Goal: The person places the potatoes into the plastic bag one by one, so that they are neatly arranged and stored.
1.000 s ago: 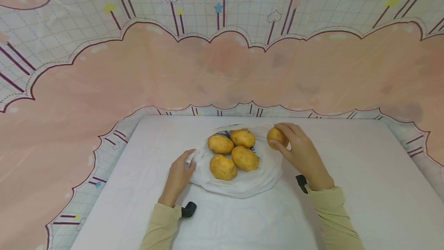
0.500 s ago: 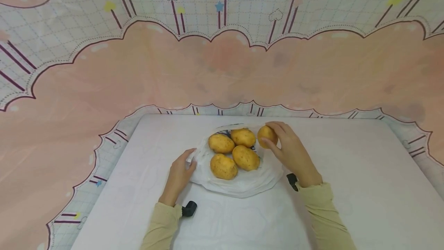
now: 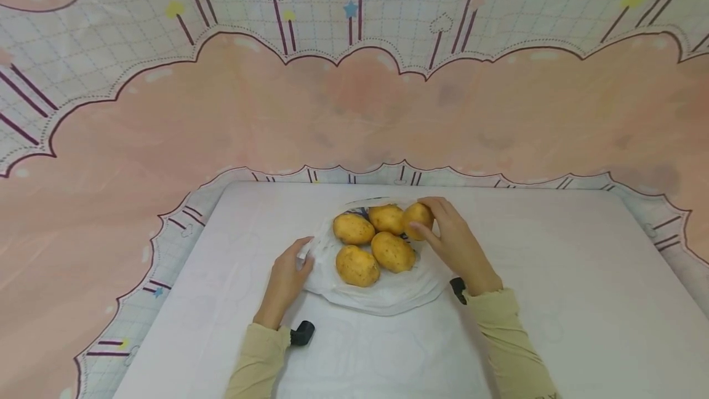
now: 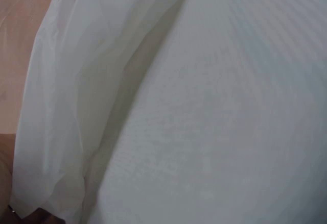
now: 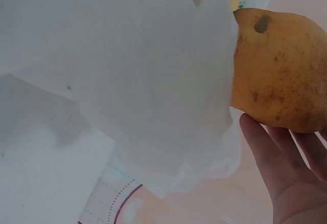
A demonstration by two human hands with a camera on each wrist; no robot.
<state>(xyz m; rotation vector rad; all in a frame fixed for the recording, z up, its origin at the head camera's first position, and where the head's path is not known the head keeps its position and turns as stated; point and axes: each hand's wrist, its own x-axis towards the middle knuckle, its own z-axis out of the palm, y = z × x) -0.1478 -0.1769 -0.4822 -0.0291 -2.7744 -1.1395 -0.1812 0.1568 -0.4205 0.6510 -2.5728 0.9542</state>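
A white plastic bag (image 3: 382, 302) lies spread on the table, its rim bunched up around several yellow-brown potatoes (image 3: 392, 252). My right hand (image 3: 458, 245) holds another potato (image 3: 416, 220) over the bag's far right part, thumb on the near side and fingers behind it. This potato overlaps the far one in the pile in the head view. Dark spots mark its skin in the right wrist view, where fingers (image 5: 271, 157) support it past the bag's edge. At the bag's left rim my left hand (image 3: 284, 279) pinches the plastic. Some blue print shows between the potatoes.
A white-covered table (image 3: 565, 276) extends on both sides of the bag. Behind it hangs a pink and white patterned cloth (image 3: 354, 109). Small black wrist cameras, the left one (image 3: 302, 333) and the right one (image 3: 458, 290), stick out beside the sleeves.
My right hand has moved left with its potato, from the bag's right rim to beside the other potatoes. The left hand and the bag have stayed in place.
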